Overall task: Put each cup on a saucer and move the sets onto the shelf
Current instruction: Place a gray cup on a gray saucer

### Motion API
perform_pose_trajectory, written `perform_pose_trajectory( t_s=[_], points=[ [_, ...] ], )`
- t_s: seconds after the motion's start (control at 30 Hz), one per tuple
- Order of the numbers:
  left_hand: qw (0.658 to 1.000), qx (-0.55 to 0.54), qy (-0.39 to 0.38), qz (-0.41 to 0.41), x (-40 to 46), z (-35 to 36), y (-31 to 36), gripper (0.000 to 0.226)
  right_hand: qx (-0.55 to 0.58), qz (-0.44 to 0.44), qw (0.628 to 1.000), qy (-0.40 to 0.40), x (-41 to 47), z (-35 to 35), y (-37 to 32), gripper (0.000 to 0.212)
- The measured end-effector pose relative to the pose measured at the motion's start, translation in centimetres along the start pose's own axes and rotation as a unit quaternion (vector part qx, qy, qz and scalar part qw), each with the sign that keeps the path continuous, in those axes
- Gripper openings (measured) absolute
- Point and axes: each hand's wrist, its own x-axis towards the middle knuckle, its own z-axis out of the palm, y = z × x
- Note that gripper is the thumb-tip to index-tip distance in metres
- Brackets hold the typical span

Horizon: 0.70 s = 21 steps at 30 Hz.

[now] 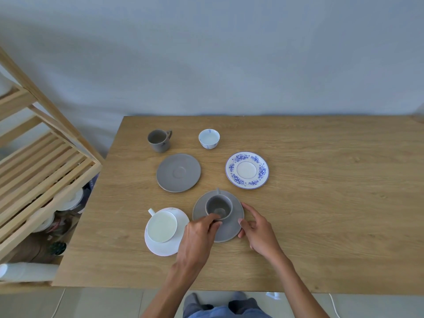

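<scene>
On the wooden table (321, 203) a plain matte grey cup (219, 207) stands upright on a matching grey saucer (229, 232) near the front edge, its handle pointing away toward the wall. The left hand (199, 237) has thumb and fingers pinched on the near rim of this cup, while the right hand (258, 232) rests with its fingers spread loosely apart, fingertips touching the saucer's right edge and gripping nothing. Just to the left sits a white cup (161, 226) on a white saucer (171, 247), the cup set off-centre toward the saucer's left side, handle at the upper left. Farther back lie two bare saucers: a second grey saucer (178, 172) with a faint centre ring, and to its right a white saucer with a blue flower border (246, 170). Behind them stand a grey-brown cup (159, 140) with its handle to the right, bearing a small dark mark on its side too small to read, and a small handleless white cup with faint blue marks (209, 138). A slatted wooden shelf (46, 171) stands just beside the table's left edge, with blurred items under it. No readable writing shows on any piece.
</scene>
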Motion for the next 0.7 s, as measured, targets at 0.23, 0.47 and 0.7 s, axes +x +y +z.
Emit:
perform_pose_trajectory(
  t_s=[0.23,0.47,0.7],
  points=[
    [1.000,0.010,-0.010,-0.007,0.2,0.0,-0.6,0.014,0.011,0.003,1.000,-0.007,0.2,-0.3,-0.2,0.046],
    [1.000,0.025,-0.008,-0.010,-0.1,0.3,-0.6,0.014,0.024,0.021,0.999,-0.031,0.5,-0.6,-0.2,0.043],
    [0.998,0.066,0.014,-0.001,-0.8,-0.1,0.1,0.025,0.033,0.043,0.997,-0.055,1.5,-2.7,-0.2,0.032]
  ],
)
